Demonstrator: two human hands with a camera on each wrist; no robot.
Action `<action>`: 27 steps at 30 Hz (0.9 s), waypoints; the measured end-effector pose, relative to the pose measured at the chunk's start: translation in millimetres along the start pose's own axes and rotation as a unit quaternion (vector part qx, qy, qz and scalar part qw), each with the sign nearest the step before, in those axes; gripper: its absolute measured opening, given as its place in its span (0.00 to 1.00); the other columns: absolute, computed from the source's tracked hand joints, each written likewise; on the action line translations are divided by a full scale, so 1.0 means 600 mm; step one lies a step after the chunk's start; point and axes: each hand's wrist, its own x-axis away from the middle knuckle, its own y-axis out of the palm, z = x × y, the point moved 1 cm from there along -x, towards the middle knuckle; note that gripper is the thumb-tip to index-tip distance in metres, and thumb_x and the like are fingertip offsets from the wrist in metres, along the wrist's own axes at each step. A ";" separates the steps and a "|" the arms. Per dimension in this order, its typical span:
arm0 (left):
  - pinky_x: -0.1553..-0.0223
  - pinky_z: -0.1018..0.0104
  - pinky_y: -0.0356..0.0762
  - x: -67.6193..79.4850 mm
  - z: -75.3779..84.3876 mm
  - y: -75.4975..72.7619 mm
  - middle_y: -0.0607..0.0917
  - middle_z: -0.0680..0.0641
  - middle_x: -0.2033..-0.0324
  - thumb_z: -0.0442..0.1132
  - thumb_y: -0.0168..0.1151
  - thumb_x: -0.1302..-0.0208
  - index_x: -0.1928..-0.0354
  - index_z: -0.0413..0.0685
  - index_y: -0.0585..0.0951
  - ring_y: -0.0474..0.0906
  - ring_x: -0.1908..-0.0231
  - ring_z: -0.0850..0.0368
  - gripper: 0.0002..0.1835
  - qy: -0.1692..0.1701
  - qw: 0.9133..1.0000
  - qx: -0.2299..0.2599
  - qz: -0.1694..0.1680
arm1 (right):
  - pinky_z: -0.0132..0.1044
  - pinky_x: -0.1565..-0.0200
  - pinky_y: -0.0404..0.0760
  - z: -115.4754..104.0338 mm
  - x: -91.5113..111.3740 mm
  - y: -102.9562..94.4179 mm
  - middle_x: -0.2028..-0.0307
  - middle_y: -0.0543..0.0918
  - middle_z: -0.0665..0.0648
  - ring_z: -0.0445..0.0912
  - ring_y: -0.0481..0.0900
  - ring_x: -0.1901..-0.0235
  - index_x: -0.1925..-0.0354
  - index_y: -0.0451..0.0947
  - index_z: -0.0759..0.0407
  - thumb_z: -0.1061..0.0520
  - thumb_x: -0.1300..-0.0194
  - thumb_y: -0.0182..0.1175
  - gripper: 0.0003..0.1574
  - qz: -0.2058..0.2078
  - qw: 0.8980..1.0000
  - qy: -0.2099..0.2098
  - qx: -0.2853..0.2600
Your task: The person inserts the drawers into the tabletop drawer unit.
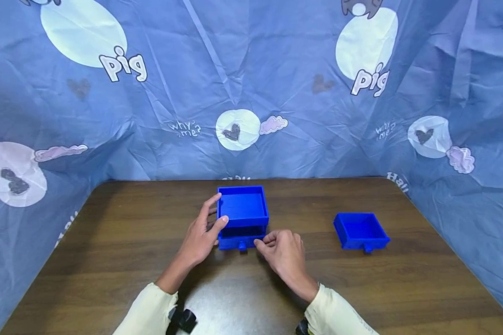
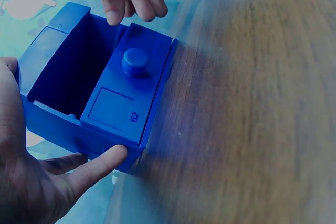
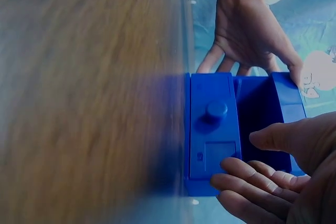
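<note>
A small blue drawer cabinet (image 1: 244, 222) stands at the table's middle, its top a shallow tray. Its upper opening (image 2: 73, 61) is empty, and a lower drawer (image 1: 230, 243) with a round knob (image 2: 135, 61) fills the bottom. My left hand (image 1: 199, 239) rests along the cabinet's left side, with long fingers on that wall and the thumb at the upper front corner. At the lower drawer's right front corner is my right hand (image 1: 282, 253), thumb apart from loosely bent fingers. Whether its fingertips touch the drawer I cannot tell. A loose blue drawer (image 1: 352, 243) sits farther right.
The brown wooden table (image 1: 121, 260) carries all of this. A blue printed cloth (image 1: 276, 70) hangs behind it and down both sides.
</note>
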 end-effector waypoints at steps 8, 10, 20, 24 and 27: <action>0.70 0.54 0.85 0.001 -0.003 -0.004 0.70 0.40 0.34 0.55 0.55 0.27 0.26 0.81 0.57 0.77 0.43 0.35 0.31 0.000 1.000 -0.001 0.004 | 0.44 0.69 0.78 0.031 0.000 -0.028 0.78 0.87 0.46 0.43 0.86 0.73 0.77 0.87 0.49 0.47 0.47 0.75 0.10 0.018 1.000 0.014 0.013; 0.71 0.54 0.85 0.000 -0.004 -0.006 0.71 0.40 0.34 0.55 0.56 0.27 0.26 0.80 0.57 0.78 0.44 0.35 0.31 0.003 1.000 -0.001 0.005 | 0.45 0.69 0.78 0.041 -0.001 -0.037 0.78 0.87 0.46 0.43 0.86 0.74 0.77 0.87 0.49 0.47 0.46 0.75 0.10 0.024 0.999 0.019 0.019; 0.71 0.55 0.85 0.003 -0.004 -0.004 0.70 0.40 0.34 0.54 0.55 0.26 0.26 0.81 0.56 0.78 0.44 0.36 0.31 0.003 1.000 0.000 -0.005 | 0.48 0.68 0.78 0.088 0.001 -0.082 0.78 0.87 0.47 0.46 0.86 0.73 0.76 0.88 0.50 0.47 0.47 0.75 0.10 0.054 0.997 0.045 0.039; 0.72 0.56 0.85 0.001 0.000 -0.003 0.71 0.41 0.34 0.53 0.56 0.27 0.26 0.81 0.57 0.78 0.44 0.36 0.32 0.008 1.000 -0.005 0.001 | 0.49 0.67 0.78 0.101 -0.003 -0.098 0.77 0.87 0.48 0.47 0.86 0.73 0.75 0.89 0.51 0.47 0.46 0.75 0.11 0.068 0.996 0.042 0.039; 0.72 0.57 0.85 0.000 0.000 -0.001 0.71 0.41 0.34 0.53 0.56 0.27 0.26 0.80 0.57 0.78 0.44 0.37 0.32 0.010 1.000 -0.007 -0.001 | 0.50 0.67 0.78 0.112 -0.006 -0.109 0.77 0.88 0.49 0.48 0.87 0.73 0.74 0.89 0.52 0.47 0.45 0.75 0.11 0.077 0.995 0.039 0.046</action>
